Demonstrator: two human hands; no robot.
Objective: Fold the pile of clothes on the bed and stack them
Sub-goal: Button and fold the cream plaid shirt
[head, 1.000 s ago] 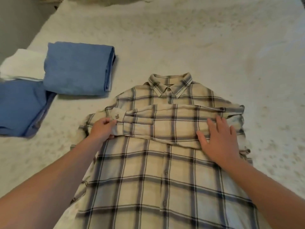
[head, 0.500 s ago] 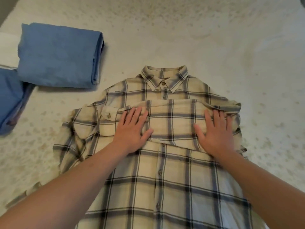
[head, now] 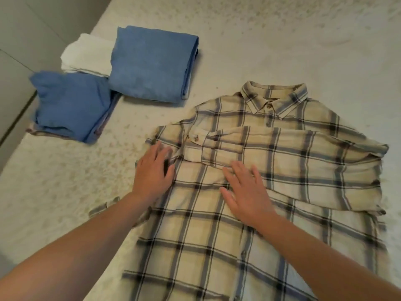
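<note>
Folding step: the person is working on the plaid shirt [head: 249, 224], lying face up and buttoned on the bed [head: 282, 51], with one sleeve [head: 282, 153] already laid across the chest just under the collar [head: 273, 98].
Left hand: the left hand [head: 153, 172] is resting flat on the shirt's left edge, near the sleeve's cuff [head: 196, 137]; fingers are straight and a bit spread, gripping nothing.
Right hand: the right hand [head: 247, 192] is pressing palm-down mid-chest, at the lower edge of the crossed sleeve; fingers are also straight, holding nothing.
Doing it well: probably the left side is getting folded in next, so honestly, the right hand should be pinning the sleeve while the left one is lifting the edge, otherwise that sleeve is going to slide. Smoothing outward first helps, since the cloth looks thin and floppy.
Which way it's pointing: the collar is pointing away from the person, the hem is running toward them and out of frame.
Long axis: running near to far, tilting slightly right at the top.
Stack so far: a folded blue piece [head: 152, 64], a second blue piece [head: 71, 105] and a white piece [head: 86, 55] are sitting well off to the left.
</note>
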